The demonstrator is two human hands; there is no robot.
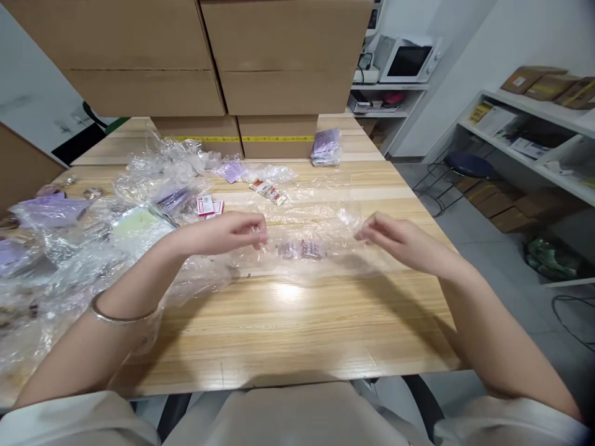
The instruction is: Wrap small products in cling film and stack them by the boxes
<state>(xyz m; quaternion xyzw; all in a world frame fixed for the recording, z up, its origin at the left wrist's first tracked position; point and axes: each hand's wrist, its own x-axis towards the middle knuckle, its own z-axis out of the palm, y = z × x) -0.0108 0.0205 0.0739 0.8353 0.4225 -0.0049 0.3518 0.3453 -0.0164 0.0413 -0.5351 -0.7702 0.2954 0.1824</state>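
A sheet of clear plastic wrap (341,251) stretches between my two hands, just over the wooden table. My left hand (232,232), fingers curled and pinched, grips its left side. On the right, my right hand (395,238) pinches the other side between thumb and fingers. Under or inside the film, a small packet with dark reddish print (301,249) shows through; I cannot tell which. Beyond it lies a red-and-cream sachet (269,191). Small red-and-white boxes (209,205) sit just past my left hand.
Crumpled clear plastic (162,164) with purple packets covers the table's left side. Large cardboard boxes (279,56) are stacked at the back. A wrapped purple stack (326,147) stands at the back right. Shelves (525,139) and a stool (469,164) are to the right.
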